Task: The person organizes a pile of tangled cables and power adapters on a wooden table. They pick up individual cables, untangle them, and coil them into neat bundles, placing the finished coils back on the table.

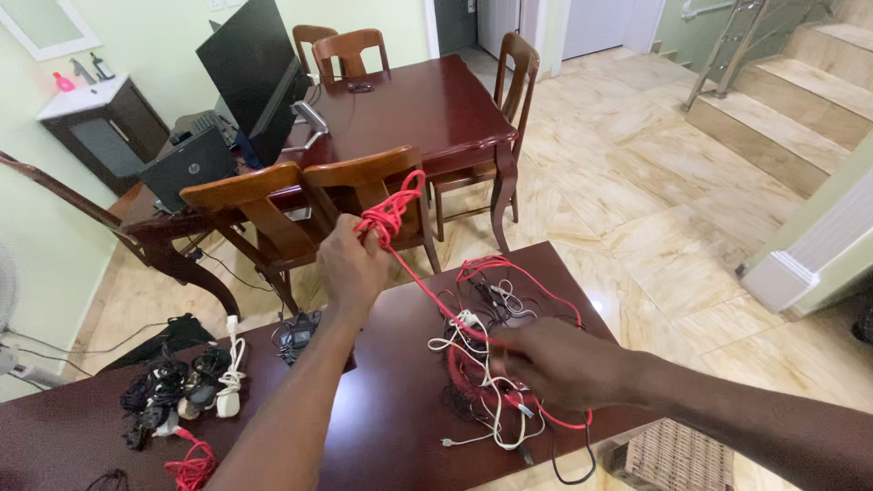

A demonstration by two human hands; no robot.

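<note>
1. A red cable runs taut from a raised left hand down to a tangled heap of cables on the near dark wooden desk.
2. The left hand's fingers are closed around a bunched loop of the red cable, held above the desk's far edge.
3. The right hand rests on the heap at the right, fingers curled among red, white and black leads; how firmly they grip cannot be told.
4. On the left of the desk lie bundled black and white chargers and a small red coil.
5. Farther off stands a dining table with wooden chairs, a laptop and a dark monitor.
6. Stairs rise at the far right over a glossy tiled floor.
</note>
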